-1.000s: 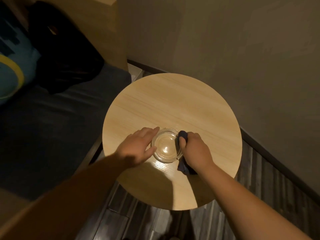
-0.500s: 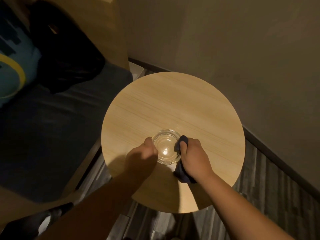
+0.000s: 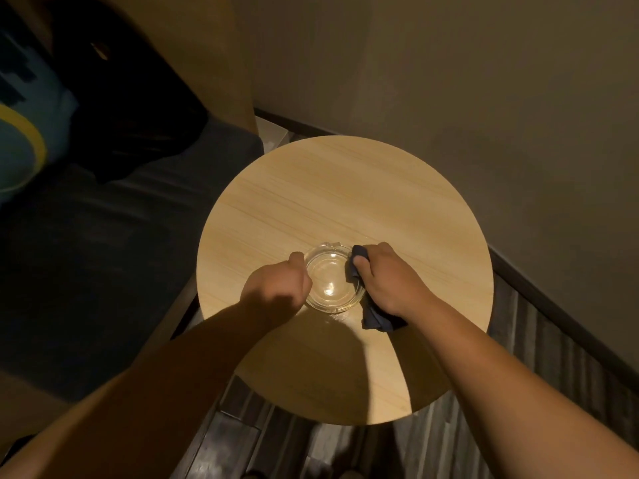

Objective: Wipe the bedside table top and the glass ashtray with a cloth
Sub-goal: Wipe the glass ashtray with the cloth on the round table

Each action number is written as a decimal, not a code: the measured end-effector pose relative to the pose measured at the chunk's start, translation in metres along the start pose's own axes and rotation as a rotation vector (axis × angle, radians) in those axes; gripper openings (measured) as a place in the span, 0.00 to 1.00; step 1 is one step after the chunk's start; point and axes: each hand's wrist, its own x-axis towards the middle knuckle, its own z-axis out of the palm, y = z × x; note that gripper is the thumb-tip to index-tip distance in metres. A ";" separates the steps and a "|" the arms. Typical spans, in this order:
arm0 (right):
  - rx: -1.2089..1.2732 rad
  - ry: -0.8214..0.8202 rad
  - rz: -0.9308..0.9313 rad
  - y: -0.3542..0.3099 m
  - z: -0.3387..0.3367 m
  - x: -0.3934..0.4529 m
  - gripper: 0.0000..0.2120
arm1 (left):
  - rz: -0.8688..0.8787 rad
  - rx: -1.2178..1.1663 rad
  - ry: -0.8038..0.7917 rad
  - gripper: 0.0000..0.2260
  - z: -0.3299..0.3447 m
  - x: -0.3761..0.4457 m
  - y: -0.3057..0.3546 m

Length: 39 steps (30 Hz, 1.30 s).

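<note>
Glass ashtray (image 3: 331, 277): clear, round, standing on the near-middle of the round wooden bedside table top (image 3: 345, 188), between the two hands. Left hand (image 3: 276, 292): fingers curled round the ashtray's left rim, thumb tip at its far-left edge. Right hand (image 3: 389, 280): fingers clenched on a dark blue cloth (image 3: 371, 316), pressing it against the ashtray's right rim; cloth tail hangs below the palm onto the table. Dark bed (image 3: 103, 254): left of table.

ashtray (image 3: 331, 278) on table (image 3: 345, 188) | cloth (image 3: 375, 314) right | bed (image 3: 86, 271) left
</note>
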 end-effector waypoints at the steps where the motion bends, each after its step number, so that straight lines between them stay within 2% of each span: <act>1: -0.010 -0.023 -0.022 -0.001 -0.004 0.003 0.16 | 0.032 0.000 -0.007 0.11 -0.002 0.001 0.001; 7: -0.189 -0.077 -0.144 -0.008 -0.013 0.015 0.13 | 0.247 -0.004 -0.088 0.12 -0.015 0.018 -0.007; 9: -0.195 -0.033 -0.122 -0.006 -0.010 0.010 0.13 | 0.261 -0.034 -0.115 0.14 -0.021 0.023 -0.009; 11: -0.172 0.071 -0.015 -0.008 0.001 0.000 0.15 | 0.200 -0.123 -0.082 0.17 -0.018 0.023 -0.008; 13: -0.103 0.186 0.138 -0.012 0.017 -0.014 0.16 | 0.005 -0.274 0.012 0.19 -0.013 0.008 0.001; 14: -0.066 0.221 0.207 -0.014 0.027 -0.023 0.16 | -0.062 -0.278 0.119 0.18 -0.006 -0.005 0.007; 16: -0.008 0.245 0.294 -0.015 0.043 -0.040 0.16 | -0.044 -0.170 0.307 0.09 0.011 -0.035 0.021; 17: 0.013 0.248 0.310 -0.015 0.049 -0.048 0.16 | -0.035 -0.190 0.348 0.05 0.016 -0.049 0.025; 19: 0.053 0.252 0.311 -0.013 0.056 -0.058 0.15 | -0.041 -0.306 0.310 0.03 0.020 -0.057 0.024; 21: 0.083 0.235 0.270 -0.011 0.055 -0.060 0.14 | -0.005 -0.255 0.297 0.05 0.015 -0.049 0.019; 23: 0.091 0.193 0.207 -0.008 0.048 -0.058 0.14 | -0.002 -0.209 0.203 0.07 0.012 -0.033 0.011; 24: 0.091 0.167 0.175 -0.006 0.044 -0.056 0.14 | -0.003 -0.226 0.120 0.12 0.009 -0.025 0.005; 26: 0.083 0.111 0.101 -0.003 0.033 -0.049 0.13 | 0.070 -0.217 -0.007 0.17 0.006 -0.012 -0.001; 30: -0.059 -0.056 -0.106 -0.010 0.013 -0.023 0.11 | 0.352 -0.072 -0.100 0.14 0.000 0.007 0.000; 32: -0.114 -0.090 -0.156 -0.013 0.009 -0.013 0.12 | 0.378 -0.052 -0.090 0.13 -0.002 0.012 0.001; 34: -0.138 -0.056 -0.155 -0.011 0.011 -0.014 0.11 | 0.375 -0.047 -0.076 0.14 -0.005 0.014 0.001; 37: -0.193 0.049 -0.101 -0.009 0.023 -0.022 0.13 | 0.247 -0.170 -0.066 0.16 -0.008 0.007 0.001; 39: -0.174 0.114 -0.023 -0.009 0.031 -0.027 0.15 | 0.206 -0.118 0.141 0.12 -0.009 -0.013 0.001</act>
